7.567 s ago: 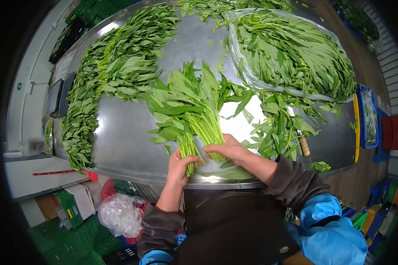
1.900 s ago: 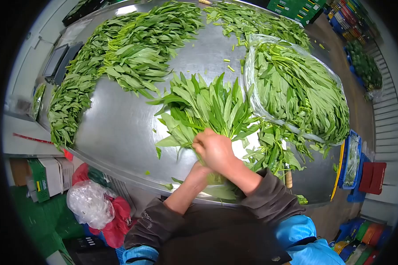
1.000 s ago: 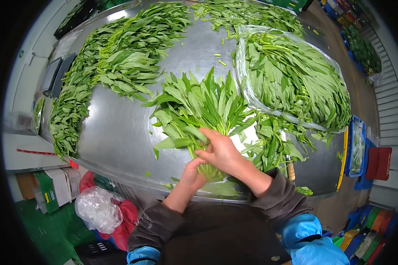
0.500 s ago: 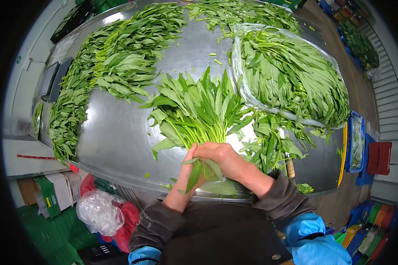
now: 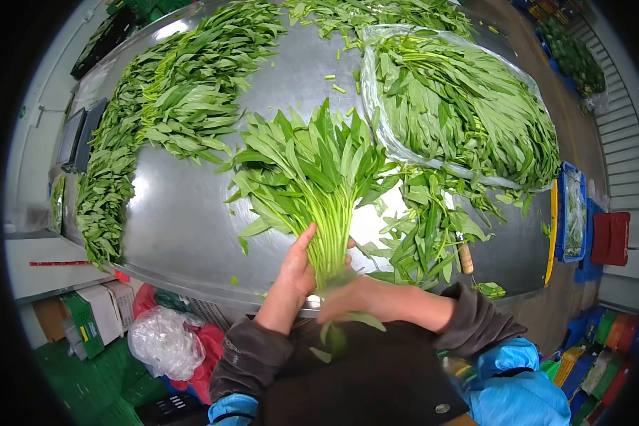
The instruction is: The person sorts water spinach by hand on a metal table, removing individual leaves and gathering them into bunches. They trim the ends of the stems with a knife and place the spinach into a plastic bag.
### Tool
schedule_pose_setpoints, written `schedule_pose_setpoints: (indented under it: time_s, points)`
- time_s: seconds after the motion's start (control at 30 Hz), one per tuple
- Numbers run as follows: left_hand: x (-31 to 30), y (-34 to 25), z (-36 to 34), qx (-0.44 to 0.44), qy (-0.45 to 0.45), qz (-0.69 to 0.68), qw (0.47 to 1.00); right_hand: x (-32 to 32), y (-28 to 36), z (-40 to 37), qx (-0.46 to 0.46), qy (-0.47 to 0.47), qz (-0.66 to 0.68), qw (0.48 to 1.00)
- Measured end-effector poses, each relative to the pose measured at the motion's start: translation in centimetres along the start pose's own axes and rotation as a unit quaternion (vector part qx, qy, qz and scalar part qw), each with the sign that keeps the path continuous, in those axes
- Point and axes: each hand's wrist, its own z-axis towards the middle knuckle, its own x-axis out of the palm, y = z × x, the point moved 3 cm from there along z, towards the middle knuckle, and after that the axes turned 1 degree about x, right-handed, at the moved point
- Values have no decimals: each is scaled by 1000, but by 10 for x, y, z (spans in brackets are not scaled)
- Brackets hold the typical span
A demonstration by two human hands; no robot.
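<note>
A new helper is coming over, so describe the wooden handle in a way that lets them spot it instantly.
On the metal table, find the yellow strip along the right edge. Left of it, beside the loose greens, lies the wooden handle. It is short, straight and tan, unlike the green leaves and grey metal around it.

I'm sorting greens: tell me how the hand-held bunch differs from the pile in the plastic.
The bunch is much smaller than the pile. The left hand holds the bunch; no hand touches the pile. The bunch's stems point toward the person, while many of the pile's stems show at its far edge. Both have long, narrow green leaves.
</note>
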Motion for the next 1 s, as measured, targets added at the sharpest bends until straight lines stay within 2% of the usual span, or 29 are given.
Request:
schedule_pose_setpoints:
  time_s: [0.07,0.1,0.17,0.2,0.23,0.27,0.3,0.37,0.43,0.47,0.6,0.67,0.8,0.87,0.93,1.0]
  points:
    - [-3,2,1,-18,29,-28,999,-10,9,-12,79,52,34,995]
    - [-3,2,1,-15,18,-13,1000,-19,7,-21,190,100,77,974]
    - [-1,3,0,-11,9,3,1000,-44,13,-35,350,170,-22,921]
    - [2,2,-1,-7,-8,17,1000,-53,13,-46,302,176,-211,913]
    - [3,2,-2,-3,-25,31,999,-54,7,-49,337,113,-352,866]
    - [2,4,-4,-5,-26,32,999,-52,6,-54,364,47,-483,795]
    - [3,5,-3,-1,-8,24,1000,-53,10,-48,366,44,-481,795]
    - [8,6,-3,3,11,21,1000,-55,27,-12,243,-99,-346,901]
    - [14,4,-6,63,-94,-23,993,-45,18,16,217,-142,-344,903]
    - [16,3,-9,62,-95,-19,993,-41,13,28,191,-180,-343,902]
    - [10,1,-13,57,-96,-54,992,-34,-21,55,230,-175,-366,885]
    - [6,3,-12,61,-82,-69,992,-35,-27,56,192,-169,-345,903]
    - [5,3,-8,95,-96,-23,991,-36,-39,50,162,-166,-371,899]
    - [-1,2,-7,98,-111,9,989,-31,-37,47,63,-128,-399,906]
    - [-7,2,-7,21,-131,31,991,-27,-34,43,29,-102,-395,913]
    - [1,2,-6,38,-121,28,992,-26,-19,34,-5,-78,-388,918]
